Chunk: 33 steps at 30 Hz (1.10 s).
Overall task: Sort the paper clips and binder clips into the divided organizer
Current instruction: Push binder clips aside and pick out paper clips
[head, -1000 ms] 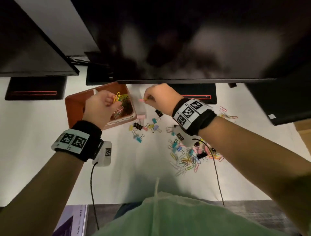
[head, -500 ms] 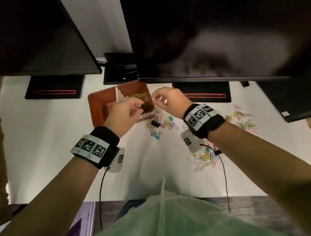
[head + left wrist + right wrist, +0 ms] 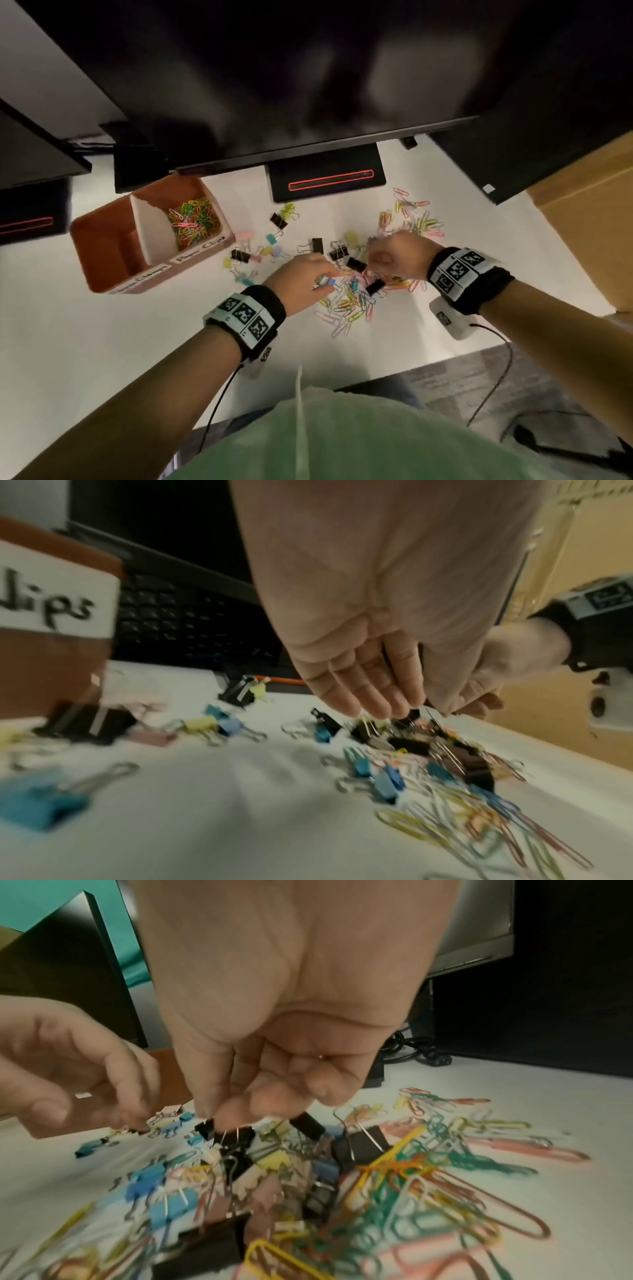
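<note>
Two hands work over a white desk [image 3: 102, 342] that sits under dark monitors [image 3: 308, 85], with black monitor stands [image 3: 327, 178] bearing red lines at the back and a tan box [image 3: 589, 219] at the right edge. A keyboard [image 3: 178, 623] shows behind the clips in the left wrist view.

Near the middle of the desk lies a mixed heap of coloured paper clips [image 3: 352, 305] and binder clips [image 3: 356, 263]; more binder clips [image 3: 260, 253] are scattered toward the organizer, and a second patch of paper clips [image 3: 414, 216] lies farther back on the right. The orange organizer [image 3: 102, 240] stands at the left, well apart from the heap, set slantwise to the desk edge, its long side running from near left to far right. A white divider [image 3: 150, 226] splits it; the far compartment, labelled for paper clips, holds a tangle of them [image 3: 193, 222].

The left hand [image 3: 301, 281] reaches palm down over the heap's near side, fingers [image 3: 369, 693] together and nearly straight, tips at the clips; whether it grips one I cannot tell. The right hand [image 3: 394, 253] hangs over the far side, fingers curled, thumb and fingertips [image 3: 240, 1110] pinched together just above a black binder clip [image 3: 236, 1139]; whether they hold its wire handle is unclear. That clip's handles stand upward.
</note>
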{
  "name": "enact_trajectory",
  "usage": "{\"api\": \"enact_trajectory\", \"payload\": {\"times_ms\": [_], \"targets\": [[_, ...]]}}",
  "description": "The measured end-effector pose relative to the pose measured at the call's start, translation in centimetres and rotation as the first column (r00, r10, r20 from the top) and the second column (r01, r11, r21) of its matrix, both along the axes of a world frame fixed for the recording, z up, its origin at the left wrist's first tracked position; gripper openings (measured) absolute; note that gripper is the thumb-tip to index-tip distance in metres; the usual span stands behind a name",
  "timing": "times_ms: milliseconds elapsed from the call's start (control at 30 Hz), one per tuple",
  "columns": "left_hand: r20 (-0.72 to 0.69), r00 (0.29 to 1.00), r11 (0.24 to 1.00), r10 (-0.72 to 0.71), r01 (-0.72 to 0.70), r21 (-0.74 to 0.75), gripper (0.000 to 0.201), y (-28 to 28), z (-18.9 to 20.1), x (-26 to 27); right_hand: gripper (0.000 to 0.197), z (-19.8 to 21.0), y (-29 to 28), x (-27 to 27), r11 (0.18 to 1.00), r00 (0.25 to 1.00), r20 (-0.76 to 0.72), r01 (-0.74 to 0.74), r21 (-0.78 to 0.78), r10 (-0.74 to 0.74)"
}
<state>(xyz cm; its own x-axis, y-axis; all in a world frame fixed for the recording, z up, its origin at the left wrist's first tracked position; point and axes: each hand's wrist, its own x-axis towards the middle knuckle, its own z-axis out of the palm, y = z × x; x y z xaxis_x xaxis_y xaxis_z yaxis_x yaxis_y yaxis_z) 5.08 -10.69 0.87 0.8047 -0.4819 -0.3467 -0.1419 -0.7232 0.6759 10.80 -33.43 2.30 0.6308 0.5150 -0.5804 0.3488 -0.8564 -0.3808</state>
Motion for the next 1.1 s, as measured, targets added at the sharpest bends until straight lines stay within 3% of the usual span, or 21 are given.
{"api": "enact_trajectory", "payload": {"times_ms": [100,300,467,767,900,1100], "targets": [[-0.037,0.999,0.997,-0.039,0.042,0.061,0.036,-2.2,-1.4,0.0,0.016,-0.9,-1.0,-0.3,0.998,0.998,-0.026,-0.063,-0.013,0.062],[0.030,0.997,0.983,0.078,-0.082,0.165,0.046,-2.7,-2.5,0.6,0.056,-1.9,-2.4,1.4,0.999,0.999,0.029,0.016,0.044,-0.017],[0.136,0.974,0.971,0.183,-0.201,0.131,0.036,-2.7,-2.3,0.2,0.046,-1.8,-4.4,1.9,0.989,0.992,0.113,-0.071,0.130,0.056],[0.061,0.969,0.950,0.237,-0.245,0.192,0.050,-5.5,-3.5,-0.4,0.034,-3.8,-7.3,-0.3,0.953,0.955,-0.004,-0.295,0.072,0.296],[0.120,0.954,0.938,0.274,-0.293,0.187,0.051,-5.6,-3.5,-0.3,0.059,-4.2,-6.9,0.5,0.975,0.979,-0.007,-0.202,0.091,0.203],[0.120,0.939,0.926,0.321,-0.338,0.167,0.048,-4.9,-3.6,-0.5,0.056,-4.2,-6.5,0.8,0.977,0.977,0.148,-0.172,0.130,0.152]]}}
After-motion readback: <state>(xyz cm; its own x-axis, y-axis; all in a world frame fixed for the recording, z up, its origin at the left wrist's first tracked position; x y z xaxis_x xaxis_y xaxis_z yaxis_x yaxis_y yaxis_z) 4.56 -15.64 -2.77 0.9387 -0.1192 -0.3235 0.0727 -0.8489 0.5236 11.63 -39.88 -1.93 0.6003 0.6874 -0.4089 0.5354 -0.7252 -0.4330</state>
